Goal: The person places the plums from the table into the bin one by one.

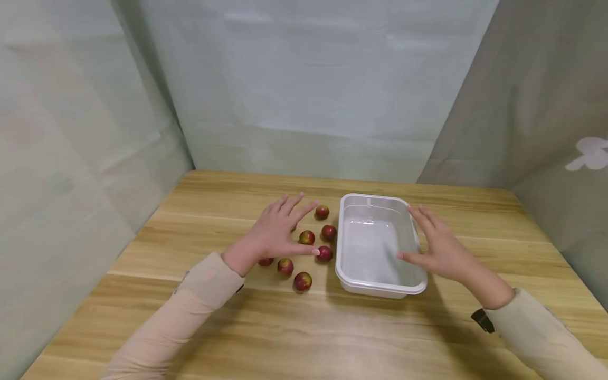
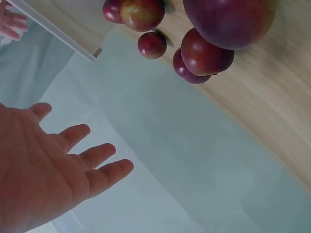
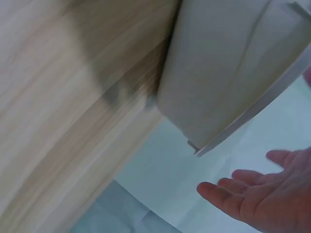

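Both hands spread, fingers straight: left hand (image 1: 277, 229) over plums (image 1: 306, 237), right hand (image 1: 439, 247) at tub (image 1: 375, 200), right of the plums.

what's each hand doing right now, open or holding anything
Left hand: open, fingers spread above the red fruits, holding nothing.
Right hand: open, fingers straight at the right rim of the white plastic tub, gripping nothing.

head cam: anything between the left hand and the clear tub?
Yes. Head view shows small red fruits on the table between the left hand and the tub; that hand is open above them.
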